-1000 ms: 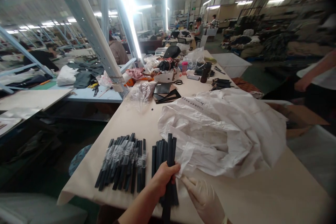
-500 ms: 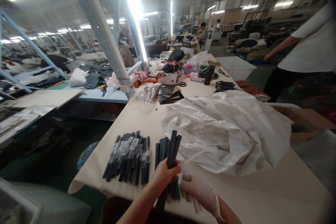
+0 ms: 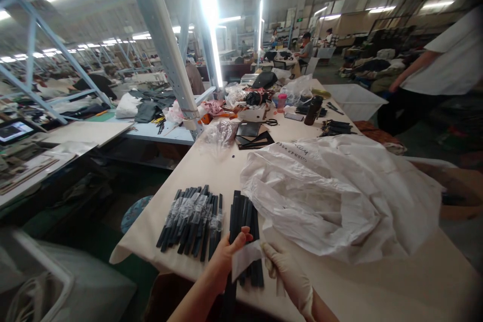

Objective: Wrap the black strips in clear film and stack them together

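My bare left hand (image 3: 225, 257) is closed around a bundle of long dark strips (image 3: 235, 211), held near the front edge of the table. A short piece of translucent white film (image 3: 246, 257) stretches from this bundle to my right hand (image 3: 287, 270). That hand wears a pale glove, and its thumb and fingers pinch the film's right end. More loose dark strips (image 3: 255, 246) lie on the table just behind and right of the bundle. To the left lies a pile of similar strips (image 3: 192, 219), wrapped around their middles with clear film.
A large white plastic bag (image 3: 339, 196) spreads over the table's right side. Farther back are black flat pieces (image 3: 253, 136), scissors (image 3: 270, 122), a dark bottle (image 3: 313, 110) and a pink cup (image 3: 281, 102). A metal post (image 3: 166, 45) rises at left. A person (image 3: 441, 60) stands at right.
The bundle has tipped from leaning right to nearly upright. My hands have moved apart, and the film now shows spread between them. The whole view has shifted slightly left.
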A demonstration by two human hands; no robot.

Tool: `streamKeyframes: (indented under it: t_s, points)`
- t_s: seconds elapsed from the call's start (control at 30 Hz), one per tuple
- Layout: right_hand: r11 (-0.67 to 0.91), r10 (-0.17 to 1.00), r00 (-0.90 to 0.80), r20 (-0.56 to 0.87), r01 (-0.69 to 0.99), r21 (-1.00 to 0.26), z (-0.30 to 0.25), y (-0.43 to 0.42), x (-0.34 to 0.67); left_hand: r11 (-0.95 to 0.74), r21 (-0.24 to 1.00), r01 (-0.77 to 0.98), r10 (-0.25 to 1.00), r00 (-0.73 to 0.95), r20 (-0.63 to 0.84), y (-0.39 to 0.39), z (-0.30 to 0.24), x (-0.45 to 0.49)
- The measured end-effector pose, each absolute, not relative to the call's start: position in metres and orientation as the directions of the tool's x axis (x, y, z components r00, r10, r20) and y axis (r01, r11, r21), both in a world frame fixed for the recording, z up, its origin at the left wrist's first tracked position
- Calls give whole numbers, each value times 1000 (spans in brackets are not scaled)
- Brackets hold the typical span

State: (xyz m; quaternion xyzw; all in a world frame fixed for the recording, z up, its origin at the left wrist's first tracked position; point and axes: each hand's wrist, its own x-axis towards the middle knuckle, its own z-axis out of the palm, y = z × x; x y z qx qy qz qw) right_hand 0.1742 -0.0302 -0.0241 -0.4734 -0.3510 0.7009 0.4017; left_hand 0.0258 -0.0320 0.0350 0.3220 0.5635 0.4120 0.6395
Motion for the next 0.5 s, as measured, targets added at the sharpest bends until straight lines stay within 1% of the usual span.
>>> streamKeyframes:
  t_s: [0.07,0.13,0.23,0.3,0.37,0.4,0.43,0.5]
  points:
    - [-417,906,-182,-382,-235,-878,-29,-27,172,459,863,-210,888,62,-456,-34,38,24]
    - [-413,910,-140,-390,-243,-878,-34,-24,171,498,853,-158,867,87,-490,-34,38,23]
    - [-420,907,-74,-415,-249,-873,-39,-22,170,574,818,53,813,90,-576,-30,31,24]
    - [-412,910,-75,-408,-272,-870,-40,-21,172,580,793,184,792,97,-602,-25,24,25]
    - [-367,930,-100,-354,-326,-871,-37,-20,176,542,807,234,812,102,-575,-19,21,25]
    - [-343,939,-108,-327,-366,-865,-34,-19,178,504,830,240,837,103,-538,-15,21,25]
    - [-329,944,-112,-312,-420,-846,-32,-18,181,448,859,246,868,108,-484,-12,22,25]
    - [-360,930,-137,-342,-529,-768,-27,-16,186,300,904,305,930,118,-348,-5,29,23]
